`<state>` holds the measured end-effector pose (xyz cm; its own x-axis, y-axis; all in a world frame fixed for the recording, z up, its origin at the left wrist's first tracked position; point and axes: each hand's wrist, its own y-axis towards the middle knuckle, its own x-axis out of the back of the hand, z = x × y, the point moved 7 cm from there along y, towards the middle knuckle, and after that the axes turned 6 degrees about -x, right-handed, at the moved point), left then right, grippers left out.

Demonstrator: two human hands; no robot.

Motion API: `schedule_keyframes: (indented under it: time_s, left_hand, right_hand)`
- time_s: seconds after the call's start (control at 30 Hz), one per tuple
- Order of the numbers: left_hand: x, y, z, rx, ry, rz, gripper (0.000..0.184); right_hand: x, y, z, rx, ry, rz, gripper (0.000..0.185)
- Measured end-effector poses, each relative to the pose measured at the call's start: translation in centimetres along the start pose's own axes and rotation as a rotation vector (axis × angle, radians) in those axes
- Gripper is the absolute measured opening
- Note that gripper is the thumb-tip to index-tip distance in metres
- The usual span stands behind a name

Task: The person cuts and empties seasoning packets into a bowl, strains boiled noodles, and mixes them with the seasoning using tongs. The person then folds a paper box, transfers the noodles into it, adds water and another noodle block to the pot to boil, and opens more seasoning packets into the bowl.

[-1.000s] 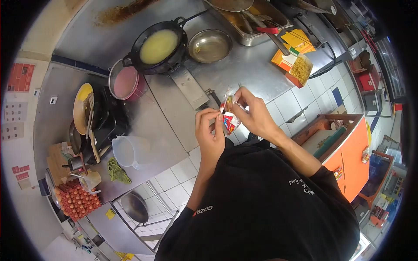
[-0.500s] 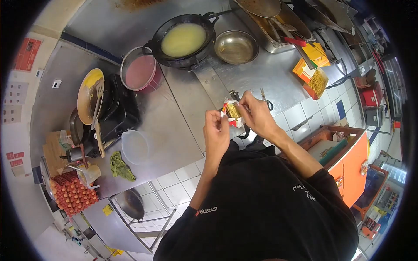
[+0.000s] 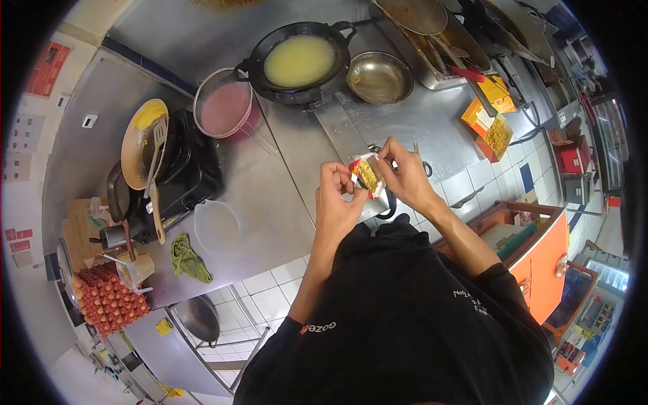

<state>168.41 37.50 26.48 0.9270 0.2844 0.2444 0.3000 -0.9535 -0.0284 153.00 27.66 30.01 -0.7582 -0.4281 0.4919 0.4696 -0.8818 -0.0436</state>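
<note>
A small opened packet (image 3: 366, 173), red and white outside with gold-yellow showing in the middle, is held between both hands above the counter's front edge. My left hand (image 3: 337, 202) pinches its left side, fingers curled and thumb at the lower edge. On the other side, my right hand (image 3: 408, 181) grips the upper right edge with thumb and fingers. Whether the yellow part is foil or contents, I cannot tell. Just beyond my right hand lie scissors (image 3: 426, 167), partly hidden by it.
A black wok (image 3: 299, 62) of pale yellow liquid stands at the back, beside a metal bowl (image 3: 379, 77) and a sieve over a pink bucket (image 3: 227, 110). An orange box (image 3: 487, 128) of noodle-like pieces sits right. A green cloth (image 3: 190, 258) and egg trays (image 3: 108, 297) are left.
The packet has turned and its gold-yellow middle shows more openly. My left hand has shifted its thumb to the packet's lower edge. The view has moved slightly.
</note>
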Motion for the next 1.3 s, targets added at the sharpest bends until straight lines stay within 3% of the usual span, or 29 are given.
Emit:
schedule_keyframes:
  time_s: [0.07, 0.1, 0.2, 0.3, 0.4, 0.47, 0.57, 0.67, 0.9, 0.97, 1.0, 1.1, 1.17, 1.23, 1.3]
  left_hand:
    - [0.2, 0.0, 0.1, -0.219, -0.252, -0.068, 0.072]
    - [0.6, 0.1, -0.7, -0.221, -0.252, -0.067, 0.072]
    - [0.9, 0.2, -3.0, -0.298, 0.112, 0.068, 0.117]
    - [0.9, 0.5, -0.6, -0.216, 0.181, -0.008, 0.114]
    - [1.2, 0.3, -0.7, -0.274, 0.334, -0.074, 0.111]
    - [0.9, 0.5, -1.1, -0.321, 0.407, -0.091, 0.110]
    - [1.2, 1.7, -1.7, -0.372, 0.530, -0.130, 0.109]
    - [1.6, 2.7, -2.7, -0.384, 0.589, -0.152, 0.109]
    - [4.0, 5.0, -3.3, -0.373, 0.557, -0.261, 0.107]
    - [4.4, 5.8, -3.2, -0.368, 0.534, -0.283, 0.107]
    - [4.6, 6.3, -3.2, -0.361, 0.511, -0.301, 0.108]
    - [5.8, 8.8, -3.7, -0.373, 0.493, -0.322, 0.109]
    - [6.6, 10.2, -4.3, -0.335, 0.541, -0.328, 0.111]
    - [7.1, 11.6, -4.6, -0.301, 0.590, -0.334, 0.112]
    - [7.3, 13.0, -4.4, -0.296, 0.537, -0.362, 0.115]
  right_hand:
    - [-0.2, 0.1, -0.1, -0.011, 0.120, -0.034, 0.013]
    - [-0.3, 0.5, 0.1, -0.011, 0.120, -0.036, 0.013]
    - [-1.5, 0.8, 0.0, -0.073, 0.334, 0.097, 0.009]
    - [-1.1, 1.3, 1.7, 0.088, 0.412, 0.060, 0.012]
    - [-0.2, 0.8, 3.6, 0.178, 0.095, 0.052, 0.017]
    - [-1.8, 1.0, 2.7, 0.117, -0.135, 0.188, 0.020]
    - [-2.2, 2.5, 3.4, 0.088, -0.230, 0.323, 0.023]
    - [-2.5, 4.4, 4.5, 0.085, -0.403, 0.348, 0.026]
    - [-1.0, 9.1, 6.7, 0.055, -0.318, 0.302, 0.034]
    - [-0.7, 9.5, 8.4, 0.325, -0.312, 0.116, 0.038]
    - [-0.6, 10.0, 9.1, 0.332, -0.314, 0.116, 0.038]
    - [-1.2, 12.8, 10.1, 0.168, -0.257, 0.235, 0.042]
    - [-1.9, 14.8, 9.0, -0.132, -0.018, 0.352, 0.045]
    - [-1.7, 17.0, 9.4, -0.076, -0.061, 0.332, 0.049]
    - [-0.7, 18.5, 12.1, 0.246, -0.290, 0.147, 0.052]
